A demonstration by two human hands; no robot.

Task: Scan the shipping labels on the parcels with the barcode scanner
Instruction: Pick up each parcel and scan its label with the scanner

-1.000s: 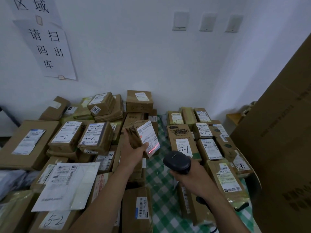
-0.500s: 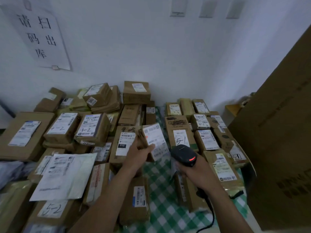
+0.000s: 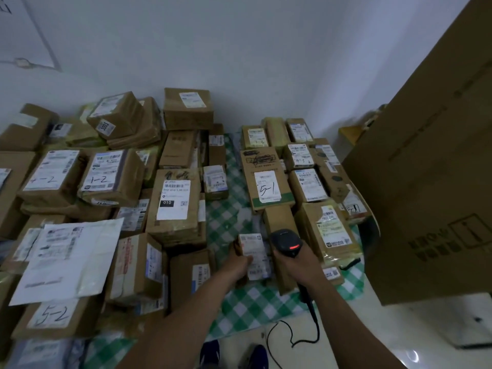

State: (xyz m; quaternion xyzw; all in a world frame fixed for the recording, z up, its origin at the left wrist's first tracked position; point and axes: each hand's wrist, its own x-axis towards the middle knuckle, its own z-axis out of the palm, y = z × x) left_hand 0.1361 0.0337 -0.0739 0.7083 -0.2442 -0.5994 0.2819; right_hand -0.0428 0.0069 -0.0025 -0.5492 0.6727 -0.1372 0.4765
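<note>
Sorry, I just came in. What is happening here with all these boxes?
A person is scanning shipping labels on parcels. The left hand holds a small parcel, label facing up, low by the green checked cloth. The right hand grips the barcode scanner, whose red light is on, right beside that parcel. Many other labelled parcels lie piled on both sides of the cloth.
</note>
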